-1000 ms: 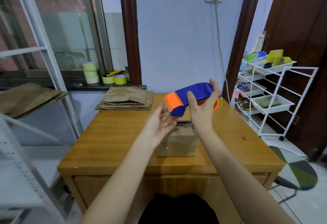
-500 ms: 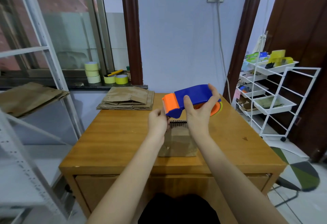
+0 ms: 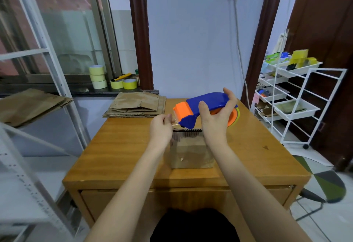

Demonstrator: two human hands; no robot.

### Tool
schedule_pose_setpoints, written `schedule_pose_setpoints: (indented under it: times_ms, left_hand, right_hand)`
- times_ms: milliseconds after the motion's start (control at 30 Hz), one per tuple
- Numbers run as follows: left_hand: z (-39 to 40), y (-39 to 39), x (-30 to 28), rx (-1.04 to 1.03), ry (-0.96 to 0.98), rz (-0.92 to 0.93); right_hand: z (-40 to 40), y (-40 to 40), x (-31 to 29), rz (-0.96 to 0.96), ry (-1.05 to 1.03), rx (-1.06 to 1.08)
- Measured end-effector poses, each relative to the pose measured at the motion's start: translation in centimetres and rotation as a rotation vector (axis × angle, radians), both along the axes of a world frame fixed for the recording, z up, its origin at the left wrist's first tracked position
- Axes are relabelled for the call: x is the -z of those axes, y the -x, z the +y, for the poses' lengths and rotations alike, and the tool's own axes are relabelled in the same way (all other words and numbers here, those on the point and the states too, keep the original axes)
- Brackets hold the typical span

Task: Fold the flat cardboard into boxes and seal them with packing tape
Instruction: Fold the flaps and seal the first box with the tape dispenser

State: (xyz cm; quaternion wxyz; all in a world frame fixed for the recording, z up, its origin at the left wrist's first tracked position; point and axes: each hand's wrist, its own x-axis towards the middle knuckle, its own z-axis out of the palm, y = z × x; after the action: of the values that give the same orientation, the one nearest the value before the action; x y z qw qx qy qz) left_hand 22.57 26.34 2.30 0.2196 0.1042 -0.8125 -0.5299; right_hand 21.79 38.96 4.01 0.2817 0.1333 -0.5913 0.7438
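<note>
Since a second ago our left hand point(image 3: 161, 129) went from spread to pinching the tape end point(image 3: 174, 124); our right hand point(image 3: 215, 119) grips the dispenser point(image 3: 200, 108) above the box point(image 3: 191, 153).

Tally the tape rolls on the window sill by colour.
Pale yellow tape rolls, stacked: 3
Bright yellow tape rolls, side by side: 2
Total: 5

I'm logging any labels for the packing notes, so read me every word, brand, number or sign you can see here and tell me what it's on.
No text can be read anywhere in this view.
Tape dispenser: plain blue and orange, no brand showing.
Cardboard box and flat cardboard stack: no print visible.
Tape rolls on the sill: no lettering visible.
Green packet on the white cart: printed, but too small and blurred to read.
</note>
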Motion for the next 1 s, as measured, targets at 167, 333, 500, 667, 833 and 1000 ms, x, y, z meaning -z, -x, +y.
schedule_pose_setpoints:
  times_ms: [167,333,500,667,833,1000]
  left_hand:
    - [-0.3,-0.7,-0.8,0.023,0.051,-0.023]
    - [0.3,-1.0,-0.6,-0.007,-0.184,0.042]
    - [1.5,-1.2,-0.5,-0.111,0.027,0.156]
    - [0.9,-0.7,-0.2,-0.113,0.186,0.045]
    - [-1.6,-1.1,-0.4,-0.119,0.092,-0.014]
    - [-2.3,-1.2,-0.9,0.014,-0.376,-0.008]
  right_hand:
    - [0.1,0.1,0.0,-0.022,0.020,0.019]
    - [0.4,0.2,0.2,-0.005,0.006,0.018]
    - [1.0,0.0,0.7,0.038,-0.036,0.036]
    - [1.7,0.3,0.7,0.019,-0.058,0.049]
    - [3.0,0.8,0.8,-0.018,-0.026,0.095]
    - [4.2,1.3,1.2,-0.006,-0.093,0.093]
